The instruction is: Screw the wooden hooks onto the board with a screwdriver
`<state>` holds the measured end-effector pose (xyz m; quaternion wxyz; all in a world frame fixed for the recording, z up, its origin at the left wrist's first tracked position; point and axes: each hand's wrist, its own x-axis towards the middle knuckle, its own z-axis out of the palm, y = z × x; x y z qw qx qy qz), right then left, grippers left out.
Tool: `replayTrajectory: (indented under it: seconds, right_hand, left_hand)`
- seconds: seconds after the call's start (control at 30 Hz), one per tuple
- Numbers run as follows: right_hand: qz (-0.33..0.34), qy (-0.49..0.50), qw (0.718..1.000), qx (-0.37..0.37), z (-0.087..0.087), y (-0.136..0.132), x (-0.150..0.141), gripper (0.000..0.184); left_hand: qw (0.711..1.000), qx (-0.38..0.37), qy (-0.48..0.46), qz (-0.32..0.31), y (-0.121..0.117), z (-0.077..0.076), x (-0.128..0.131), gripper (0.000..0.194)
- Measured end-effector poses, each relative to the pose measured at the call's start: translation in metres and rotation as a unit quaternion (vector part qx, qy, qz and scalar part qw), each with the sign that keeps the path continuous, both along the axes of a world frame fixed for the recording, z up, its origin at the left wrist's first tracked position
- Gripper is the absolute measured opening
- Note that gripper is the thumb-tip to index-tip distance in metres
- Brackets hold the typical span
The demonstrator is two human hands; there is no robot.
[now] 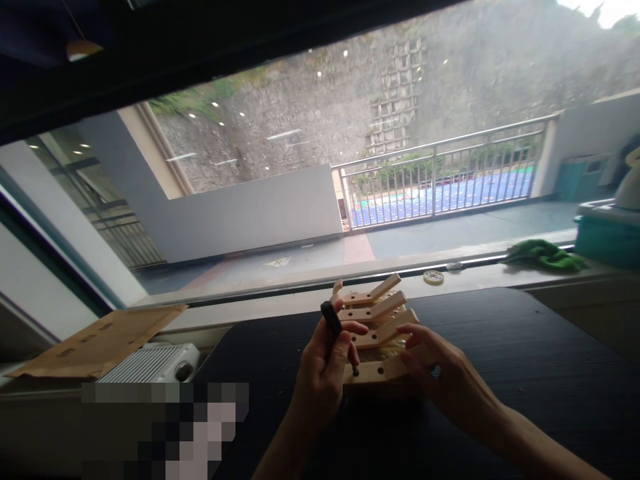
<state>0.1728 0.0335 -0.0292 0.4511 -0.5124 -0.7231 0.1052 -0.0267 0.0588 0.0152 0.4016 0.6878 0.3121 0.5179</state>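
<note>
My left hand (325, 363) is closed around a black stick-like tool (331, 319), whose thick upper end sticks up past the fingers. A small dark tip shows below that hand, at the nearest of several pale wooden strips (367, 373). The strips have bent, raised ends and dark round spots, and they lie one behind another on the dark table. With thumb and fingers, my right hand (435, 357) grips the right end of the nearest strip. Crinkled, clear yellowish material (387, 350) shows between the strips.
The dark table (500, 360) meets a window sill. On the sill are a tape roll (433, 277), a green cloth (545, 255) and a teal box (610, 230). At the left, a brown paper envelope (100, 340) lies over a white slatted unit (155, 362).
</note>
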Motion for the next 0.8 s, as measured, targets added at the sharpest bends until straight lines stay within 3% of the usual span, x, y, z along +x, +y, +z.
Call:
replayTrajectory:
  seconds: [0.27, 0.47, 0.8]
  right_hand:
    - [0.009, 0.017, 1.000, -0.012, -0.0029, 0.0009, 0.0000, 0.026]
    - [0.001, 0.009, 1.000, -0.013, 0.0000, 0.0000, -0.0002, 0.027]
    - [0.004, 0.013, 1.000, -0.021, 0.0029, -0.0018, 0.0002, 0.028]
  left_hand:
    - [0.999, -0.013, -0.035, -0.016, -0.0010, 0.0007, 0.0011, 0.012]
    - [0.998, 0.001, -0.044, 0.052, -0.0030, 0.0000, 0.0045, 0.014]
    - [0.997, -0.022, -0.037, 0.063, -0.0010, 0.0063, 0.0009, 0.023]
